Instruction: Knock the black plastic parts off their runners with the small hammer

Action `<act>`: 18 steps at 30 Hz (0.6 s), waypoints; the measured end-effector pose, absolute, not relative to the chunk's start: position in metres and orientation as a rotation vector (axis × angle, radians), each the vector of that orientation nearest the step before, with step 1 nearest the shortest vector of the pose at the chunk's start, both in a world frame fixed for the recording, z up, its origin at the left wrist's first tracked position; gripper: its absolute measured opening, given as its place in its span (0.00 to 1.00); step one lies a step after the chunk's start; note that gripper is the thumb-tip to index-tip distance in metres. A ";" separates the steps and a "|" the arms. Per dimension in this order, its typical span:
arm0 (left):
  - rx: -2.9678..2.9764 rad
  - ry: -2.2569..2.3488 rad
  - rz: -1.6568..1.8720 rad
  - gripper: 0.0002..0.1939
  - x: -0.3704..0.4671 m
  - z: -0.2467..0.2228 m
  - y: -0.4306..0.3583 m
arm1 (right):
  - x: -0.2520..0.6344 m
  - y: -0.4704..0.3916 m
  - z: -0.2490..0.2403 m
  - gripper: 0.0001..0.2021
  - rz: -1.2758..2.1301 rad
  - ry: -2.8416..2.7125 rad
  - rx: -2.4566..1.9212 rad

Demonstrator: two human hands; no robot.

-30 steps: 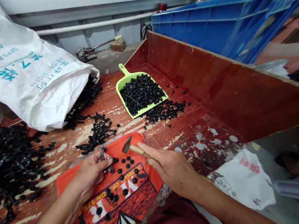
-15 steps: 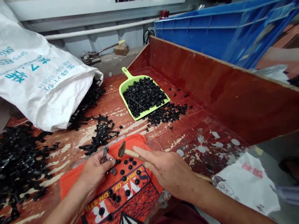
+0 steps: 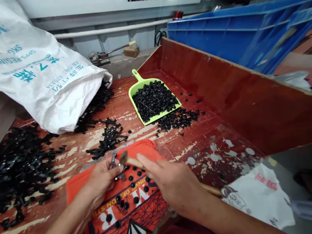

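Note:
My left hand [image 3: 103, 179] pinches a small black plastic part [image 3: 113, 160] with metal-looking round spots, above the orange printed cloth [image 3: 75, 187]. In my right hand [image 3: 176, 182] is a small hammer [image 3: 135, 162] with a long wooden handle. Its dark head is right beside the left fingertips, over the part; whether it touches cannot be told. Several round black caps [image 3: 109, 218] lie scattered on the cloth below both hands.
A green dustpan [image 3: 135, 74] full of small black pieces stands on the red table, with loose pieces [image 3: 175, 120] spilled before it. Black plastic parts [image 3: 13, 165] are heaped at left, by a white sack [image 3: 53, 97]. A wooden board [image 3: 229, 94] and blue crate [image 3: 204, 31] border the right.
The hammer head has moved left and down to the part in my left hand. My left hand still holds the part, and the whole view has shifted slightly.

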State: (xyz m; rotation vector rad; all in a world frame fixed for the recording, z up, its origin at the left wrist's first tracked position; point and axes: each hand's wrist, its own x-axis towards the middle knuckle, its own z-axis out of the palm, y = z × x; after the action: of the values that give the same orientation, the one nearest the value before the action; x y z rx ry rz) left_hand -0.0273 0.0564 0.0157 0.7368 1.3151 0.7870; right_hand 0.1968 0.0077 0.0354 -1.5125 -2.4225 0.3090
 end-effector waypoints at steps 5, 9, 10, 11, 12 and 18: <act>0.798 1.358 0.715 0.21 -0.033 0.008 0.057 | 0.197 0.009 0.037 0.28 0.272 -2.437 -1.508; 0.810 1.372 0.704 0.22 -0.032 0.007 0.057 | 0.196 0.009 0.040 0.28 0.277 -2.449 -1.523; 0.807 1.372 0.700 0.22 -0.032 0.007 0.057 | 0.196 0.009 0.039 0.29 0.293 -2.487 -1.536; 0.806 1.374 0.698 0.22 -0.031 0.007 0.057 | 0.197 0.009 0.039 0.30 0.302 -2.517 -1.542; 0.805 1.379 0.699 0.22 -0.031 0.007 0.056 | 0.197 0.009 0.040 0.30 0.302 -2.526 -1.541; 0.827 1.386 0.709 0.21 -0.031 0.007 0.056 | 0.201 0.012 0.051 0.30 0.229 -2.332 -1.511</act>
State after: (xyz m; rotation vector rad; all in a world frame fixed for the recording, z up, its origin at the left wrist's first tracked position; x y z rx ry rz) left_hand -0.0306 0.0559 0.0071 0.8267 1.3856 0.7094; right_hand 0.2015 0.0123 0.0511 -1.5107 -2.3325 0.2294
